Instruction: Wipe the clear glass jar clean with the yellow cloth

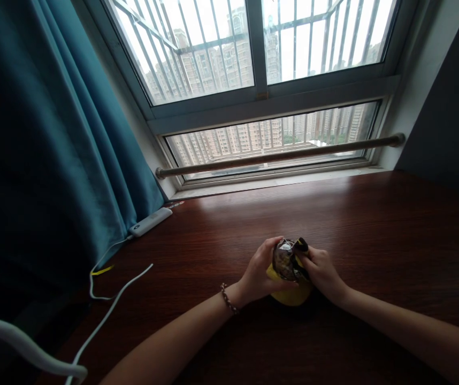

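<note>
A small rounded yellow container (291, 295) with a shiny, dark, partly see-through top (284, 260) is between my hands, low over the dark wooden table. I cannot make out exactly what it is. My left hand (259, 272) is wrapped round its left side, thumb and fingers apart around the top. At the top's right edge, my right hand (326, 275) pinches a dark flap with a yellow edge (300, 246). The fingertips of the right hand are partly hidden behind the flap and the container.
The reddish-brown tabletop (221, 224) reaches back to a barred window (261, 155) with a metal rail (285, 156). A white power strip (151, 221) and white cables (111, 310) lie at the left, beside a blue curtain (105, 176). A yellow strip (103, 270) lies near the cables.
</note>
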Demonstrator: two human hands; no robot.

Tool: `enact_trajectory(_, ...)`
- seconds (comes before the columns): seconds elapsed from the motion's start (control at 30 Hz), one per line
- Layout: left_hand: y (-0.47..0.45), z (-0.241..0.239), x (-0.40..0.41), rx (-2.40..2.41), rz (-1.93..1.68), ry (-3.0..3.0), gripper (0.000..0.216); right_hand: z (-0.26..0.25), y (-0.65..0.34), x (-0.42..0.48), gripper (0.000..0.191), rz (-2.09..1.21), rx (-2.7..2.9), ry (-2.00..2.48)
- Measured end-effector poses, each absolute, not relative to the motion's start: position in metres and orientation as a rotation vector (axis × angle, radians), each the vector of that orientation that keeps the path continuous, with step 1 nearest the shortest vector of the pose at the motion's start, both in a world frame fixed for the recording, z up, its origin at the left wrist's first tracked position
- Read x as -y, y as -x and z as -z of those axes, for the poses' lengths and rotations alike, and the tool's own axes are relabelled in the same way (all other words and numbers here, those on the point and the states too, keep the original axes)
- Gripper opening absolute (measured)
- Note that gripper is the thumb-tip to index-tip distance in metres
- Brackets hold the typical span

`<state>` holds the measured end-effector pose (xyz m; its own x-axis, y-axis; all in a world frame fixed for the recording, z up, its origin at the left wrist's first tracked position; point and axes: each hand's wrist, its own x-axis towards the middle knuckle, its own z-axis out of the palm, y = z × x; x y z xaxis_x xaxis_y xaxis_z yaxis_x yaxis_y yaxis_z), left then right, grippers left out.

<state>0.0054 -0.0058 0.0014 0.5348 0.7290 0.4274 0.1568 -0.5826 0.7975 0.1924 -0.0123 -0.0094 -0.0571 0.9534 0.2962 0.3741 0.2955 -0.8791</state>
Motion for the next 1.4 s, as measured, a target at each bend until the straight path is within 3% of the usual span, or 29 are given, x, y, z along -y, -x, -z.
enact_trajectory(0.3, -0.001, -0.011, -0.002, -0.708, -0.881, -2.064, 0.062, 0.007, -0.192, 0.021, 0.017, -0.791, 1.744, 1.117)
enact_trajectory(0.47, -0.002, -0.010, 0.005, -0.788, -0.910, -2.169, 0.076, 0.009, -0.191, 0.022, 0.018, -0.794, 1.762, 1.070)
enact_trajectory(0.6, -0.005, -0.012, 0.012, -0.809, -0.910, -2.199, 0.096, 0.008, -0.191, 0.022, 0.024, -0.825, 1.705, 1.083)
enact_trajectory(0.73, -0.009, -0.013, 0.016, -0.867, -0.969, -2.063, 0.081, 0.008, -0.192, 0.019, 0.032, -0.894, 1.596, 1.110)
enact_trajectory(1.07, -0.010, -0.001, -0.003, -0.713, -1.049, -1.487, 0.071, -0.011, -0.209, -0.006, 0.056, -1.210, 0.912, 1.001)
enact_trajectory(1.2, -0.009, 0.002, -0.008, -0.703, -1.020, -1.355, 0.062, -0.015, -0.205, -0.002, 0.060, -1.345, 0.893, 0.966)
enact_trajectory(1.4, -0.007, 0.007, -0.012, -0.717, -1.034, -1.281, 0.058, -0.017, -0.202, 0.001, 0.059, -1.253, 0.967, 0.997)
